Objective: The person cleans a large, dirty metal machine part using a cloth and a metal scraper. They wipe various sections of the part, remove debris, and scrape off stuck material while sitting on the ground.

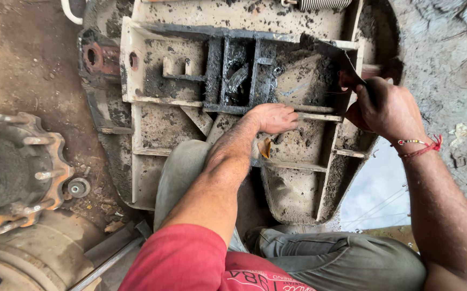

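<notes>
One view only is given, the head camera, looking down on a large grimy metal housing (152,124) laid flat on the dirt floor (23,59), its upper face divided by raised ribs into shallow pockets caked with dark grease. The right hand (387,108) is clenched in a full grip on the handle of a flat dark scraper (333,56), whose blade is seen running up and to the left from the fist, so that its long axis lies slantwise across the housing's right rim and its tip sits over the greasy pocket beside a small coil spring (303,62). The left hand (274,117) is laid flat, released, with nothing held; its fingers are pressed on a horizontal rib near the middle of the housing, just below that pocket. Of the two, the left hand lies nearer the pocket, but only the right bears the tool. The pocket is walled by ribs on all sides; open room is left mainly along the blade's own line. A wheel hub (12,167) with studs stands well apart on the left.
</notes>
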